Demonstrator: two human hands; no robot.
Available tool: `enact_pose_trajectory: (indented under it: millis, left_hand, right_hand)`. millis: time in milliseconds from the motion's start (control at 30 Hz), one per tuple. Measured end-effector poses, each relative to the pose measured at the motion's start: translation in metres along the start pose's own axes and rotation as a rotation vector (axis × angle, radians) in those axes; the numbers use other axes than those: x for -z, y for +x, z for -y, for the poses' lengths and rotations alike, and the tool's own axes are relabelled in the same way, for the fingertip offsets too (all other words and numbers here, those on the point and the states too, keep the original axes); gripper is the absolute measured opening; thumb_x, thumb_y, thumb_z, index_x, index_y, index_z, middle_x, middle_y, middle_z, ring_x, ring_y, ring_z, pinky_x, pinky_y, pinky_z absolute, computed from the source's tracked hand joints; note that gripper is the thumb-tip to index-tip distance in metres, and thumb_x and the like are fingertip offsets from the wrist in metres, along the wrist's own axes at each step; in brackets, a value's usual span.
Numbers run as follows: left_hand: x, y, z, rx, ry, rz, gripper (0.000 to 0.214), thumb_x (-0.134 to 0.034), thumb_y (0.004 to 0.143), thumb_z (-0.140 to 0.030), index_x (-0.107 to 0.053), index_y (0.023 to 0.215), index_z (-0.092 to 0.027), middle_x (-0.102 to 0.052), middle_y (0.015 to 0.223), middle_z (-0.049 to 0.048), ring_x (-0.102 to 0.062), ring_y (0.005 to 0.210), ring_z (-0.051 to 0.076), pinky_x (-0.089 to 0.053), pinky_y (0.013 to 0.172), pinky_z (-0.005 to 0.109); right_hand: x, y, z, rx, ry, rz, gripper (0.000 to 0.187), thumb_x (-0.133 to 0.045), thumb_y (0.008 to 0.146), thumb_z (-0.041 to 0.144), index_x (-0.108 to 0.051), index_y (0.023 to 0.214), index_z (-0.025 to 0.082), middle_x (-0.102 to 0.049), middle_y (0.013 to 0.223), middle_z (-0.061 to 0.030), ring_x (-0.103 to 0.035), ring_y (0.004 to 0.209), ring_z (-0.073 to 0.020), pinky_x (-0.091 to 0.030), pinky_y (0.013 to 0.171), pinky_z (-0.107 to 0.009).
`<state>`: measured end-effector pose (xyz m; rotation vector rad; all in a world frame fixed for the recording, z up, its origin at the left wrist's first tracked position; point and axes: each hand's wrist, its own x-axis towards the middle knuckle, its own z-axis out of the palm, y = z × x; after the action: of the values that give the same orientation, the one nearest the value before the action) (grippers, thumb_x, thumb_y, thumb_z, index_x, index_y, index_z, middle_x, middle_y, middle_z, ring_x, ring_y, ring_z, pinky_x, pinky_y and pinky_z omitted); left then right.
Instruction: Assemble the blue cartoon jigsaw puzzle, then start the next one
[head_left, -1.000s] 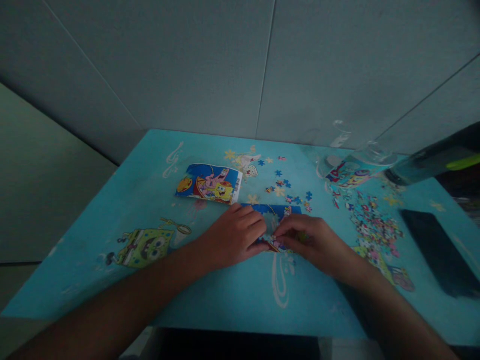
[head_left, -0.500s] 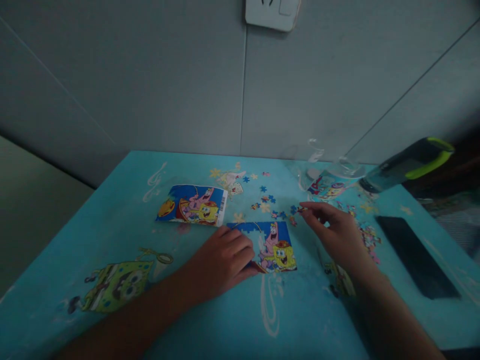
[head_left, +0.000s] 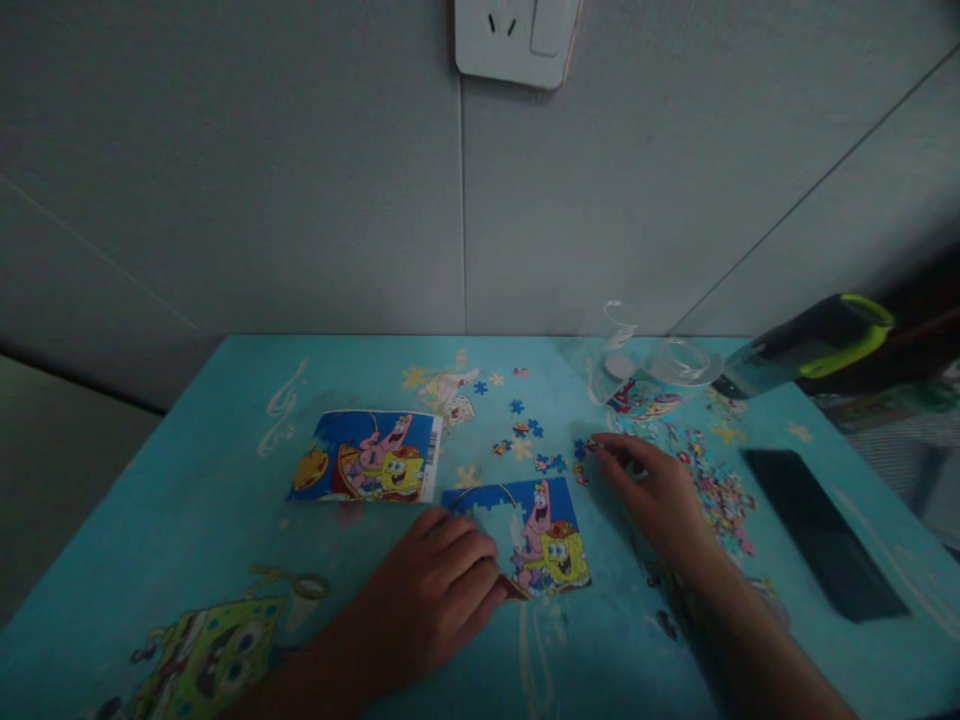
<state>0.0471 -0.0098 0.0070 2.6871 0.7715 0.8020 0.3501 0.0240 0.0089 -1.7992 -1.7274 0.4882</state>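
A partly assembled jigsaw puzzle (head_left: 559,540) lies on the table, showing a pink starfish and a yellow cartoon sponge, with a gap in its upper left. My left hand (head_left: 442,590) is closed over the puzzle's left side, fingers bent and together, covering that part. To the right of the puzzle, my right hand (head_left: 649,490) pinches a small jigsaw piece (head_left: 592,446) between thumb and index finger, low over the table. Several loose blue pieces (head_left: 551,463) lie close to its fingertips. Behind my left hand lies the picture card (head_left: 367,457) with the same scene.
A heap of loose pieces (head_left: 720,495) spreads right of my right hand, beside a dark flat slab (head_left: 825,535). Behind it stand a clear-lidded tub (head_left: 660,385), a clear plastic container (head_left: 611,350) and a leaning dark bottle (head_left: 802,345). A wall socket (head_left: 517,40) is above.
The view has tilted upward, so the table sits lower in the picture. Both hands keep nearly the same places, the right one still pinching a piece near the loose blue ones.
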Motion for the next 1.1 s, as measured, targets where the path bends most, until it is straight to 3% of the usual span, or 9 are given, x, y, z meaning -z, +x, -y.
enact_pose_trajectory:
  millis: [267,467,867,1100]
  left_hand:
    - [-0.003,-0.006,-0.001,0.019,-0.139,-0.006,0.013,-0.052,0.095,-0.013,-0.063,0.089,-0.016,-0.065,0.086,0.0026,-0.054,0.083,0.018,-0.038,0.079,0.036]
    - [-0.006,-0.008,-0.001,0.037,-0.144,-0.026,0.019,-0.048,0.095,-0.013,-0.063,0.085,-0.018,-0.063,0.080,0.0026,-0.054,0.080,0.018,-0.041,0.075,0.035]
    - [-0.008,-0.009,-0.004,0.021,-0.166,-0.029,0.024,-0.042,0.097,-0.013,-0.061,0.083,-0.018,-0.063,0.080,0.0037,-0.055,0.079,0.018,-0.041,0.077,0.036]
    - [-0.002,-0.006,-0.004,0.000,-0.095,-0.038,0.019,-0.047,0.096,-0.013,-0.062,0.085,-0.018,-0.063,0.081,0.0030,-0.056,0.081,0.018,-0.043,0.079,0.038]
  right_hand:
    - [0.002,0.005,0.001,-0.062,0.028,-0.092,0.029,-0.058,0.093,0.039,-0.074,0.110,0.021,-0.076,0.100,-0.0057,-0.065,0.079,-0.0203,-0.051,0.074,-0.034]
    - [-0.002,0.010,-0.006,-0.098,0.052,-0.093,0.033,-0.057,0.094,0.040,-0.073,0.113,0.018,-0.076,0.101,-0.0082,-0.068,0.081,-0.0223,-0.053,0.076,-0.036]
    - [-0.016,0.018,-0.008,0.011,0.042,-0.053,0.032,-0.056,0.095,0.036,-0.073,0.117,0.020,-0.075,0.109,-0.0110,-0.070,0.095,-0.0261,-0.054,0.088,-0.042]
    - [-0.008,0.014,-0.011,0.190,-0.019,0.069,0.025,-0.062,0.092,0.033,-0.075,0.112,0.023,-0.073,0.106,-0.0090,-0.066,0.099,-0.0253,-0.050,0.094,-0.042]
